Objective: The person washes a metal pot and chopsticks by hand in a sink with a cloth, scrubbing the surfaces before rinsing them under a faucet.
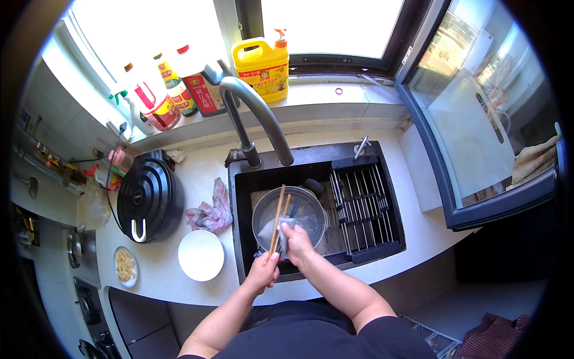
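Observation:
My left hand is closed around the lower ends of a pair of wooden chopsticks, which slant up over the sink. My right hand grips a greyish-white cloth against the chopsticks. Below both hands, a round metal pot with cloudy liquid sits in the dark sink. Something dark and slim, partly hidden by the hands, stands in the pot. A dark rounded object lies beside the pot's far rim.
A black drying rack spans the sink's right side, and a grey faucet arches over its back. To the left are white bowls, a crumpled cloth, a plate of food and a black cooker. Bottles line the sill.

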Demonstrator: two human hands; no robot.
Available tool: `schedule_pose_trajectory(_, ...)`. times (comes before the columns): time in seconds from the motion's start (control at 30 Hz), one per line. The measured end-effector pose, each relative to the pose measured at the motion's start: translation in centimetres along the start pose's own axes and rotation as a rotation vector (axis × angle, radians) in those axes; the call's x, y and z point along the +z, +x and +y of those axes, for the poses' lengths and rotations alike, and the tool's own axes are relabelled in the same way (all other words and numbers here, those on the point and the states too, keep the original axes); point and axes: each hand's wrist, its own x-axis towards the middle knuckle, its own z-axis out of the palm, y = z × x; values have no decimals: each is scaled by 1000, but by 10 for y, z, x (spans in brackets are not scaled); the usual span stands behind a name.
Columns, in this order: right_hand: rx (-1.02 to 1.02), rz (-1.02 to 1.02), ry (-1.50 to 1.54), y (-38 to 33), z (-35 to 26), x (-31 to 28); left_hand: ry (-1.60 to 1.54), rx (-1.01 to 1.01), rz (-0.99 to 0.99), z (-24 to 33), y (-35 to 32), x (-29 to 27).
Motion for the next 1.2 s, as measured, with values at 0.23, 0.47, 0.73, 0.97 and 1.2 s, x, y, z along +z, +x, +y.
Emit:
schedule_pose_trajectory(0.23, -69, -22, 29, 25, -10, -4, -750, -355, -444, 0, -5, -17)
schedule_pose_trajectory(0.47, -146, 101, -188, 61, -17, -24, -959, -517, -563, -19, -4, -26)
schedule_pose_trajectory(0.73, -430, 301, -1117, 95, 13, -61, -233, -372, 44, -16, 1, -10)
schedule_pose_trajectory(0.97, -150, 31, -1752, 95, -11, -56, 667, -159, 245, -19, 15, -48)
schedule_pose_trajectory(1.2, -535, 366, -2041, 154, 56, -111, 750, 70, 469, -57, 48, -57)
